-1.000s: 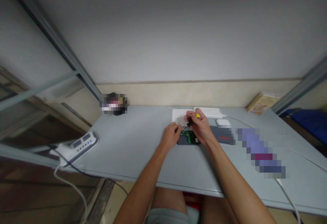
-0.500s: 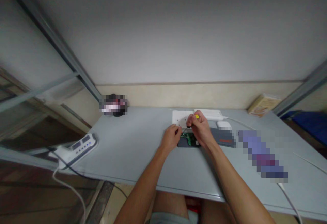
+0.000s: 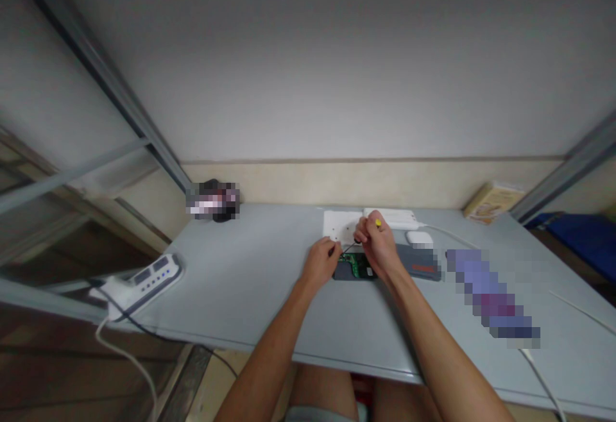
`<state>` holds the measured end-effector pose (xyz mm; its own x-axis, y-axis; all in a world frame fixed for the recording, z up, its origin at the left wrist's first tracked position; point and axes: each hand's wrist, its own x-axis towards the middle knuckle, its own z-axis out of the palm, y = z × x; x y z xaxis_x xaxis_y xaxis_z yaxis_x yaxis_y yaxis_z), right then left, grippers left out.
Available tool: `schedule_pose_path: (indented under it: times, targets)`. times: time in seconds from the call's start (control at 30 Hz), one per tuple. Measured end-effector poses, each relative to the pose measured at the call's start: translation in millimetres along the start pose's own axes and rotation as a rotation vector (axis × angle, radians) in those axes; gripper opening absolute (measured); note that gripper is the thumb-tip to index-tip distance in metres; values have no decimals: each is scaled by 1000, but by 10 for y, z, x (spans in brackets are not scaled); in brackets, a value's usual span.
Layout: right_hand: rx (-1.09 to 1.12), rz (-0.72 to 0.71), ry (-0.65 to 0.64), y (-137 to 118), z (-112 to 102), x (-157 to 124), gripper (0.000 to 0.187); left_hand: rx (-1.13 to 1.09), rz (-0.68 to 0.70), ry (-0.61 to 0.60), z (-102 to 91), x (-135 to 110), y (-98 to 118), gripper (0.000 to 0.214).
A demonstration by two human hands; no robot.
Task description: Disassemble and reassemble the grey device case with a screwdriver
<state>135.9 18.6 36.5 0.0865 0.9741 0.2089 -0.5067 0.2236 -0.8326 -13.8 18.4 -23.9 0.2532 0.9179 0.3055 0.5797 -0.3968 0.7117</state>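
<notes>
An opened dark device with a green circuit board showing lies on the grey table. My right hand is closed round a small screwdriver with a yellow cap, its thin shaft slanting down-left to the device's left end. My left hand rests at that left end with fingers curled; whether it pinches anything is too small to tell. A white sheet lies just behind both hands.
A dark grey cover lies right of the device, with a small white case and a white adapter with its cable behind. A power strip sits at the left edge. A cardboard box stands at the back right.
My right hand with the screwdriver has shifted slightly right and tilted, and the shaft now slants toward the device's left end. My left hand has stayed at the device.
</notes>
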Motion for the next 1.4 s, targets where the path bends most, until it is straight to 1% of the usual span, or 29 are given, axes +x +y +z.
schedule_pose_path:
  times: [0.23, 0.4, 0.47, 0.63, 0.73, 0.9, 1.0, 1.07, 1.2, 1.33, 1.4]
  targets:
    - [-26, 5, 10, -2, 4, 1, 36, 15, 20, 11, 2, 2, -16, 38]
    - [42, 16, -23, 5, -11, -8, 42, -4, 23, 10, 9, -1, -15, 37]
    - [71, 4, -33, 6, 4, 2, 41, 6, 22, 5, 5, 0, -7, 36]
    - [163, 63, 6, -2, 16, 22, 39, 9, 31, 16, -10, -1, 4, 37]
    - [118, 59, 34, -2, -13, 13, 35, 2, 40, 19, -3, -4, -7, 38]
    - [110, 60, -12, 4, -3, -11, 41, -6, 40, 19, 27, -2, -44, 36]
    - [76, 38, -12, -8, 34, -7, 38, 9, 37, 24, 28, -1, -45, 37]
    - [62, 55, -9, -26, 43, 0, 39, 9, 33, 24, 22, -2, -36, 38]
    - [39, 62, 11, -48, 9, -2, 35, 8, 11, 8, 12, -4, -19, 38]
    - [-4, 41, -5, -7, -21, -16, 42, 13, 5, 12, 21, -5, -25, 36]
    - [-34, 15, -7, 31, -18, -13, 43, 13, 11, 15, 25, -4, -32, 37]
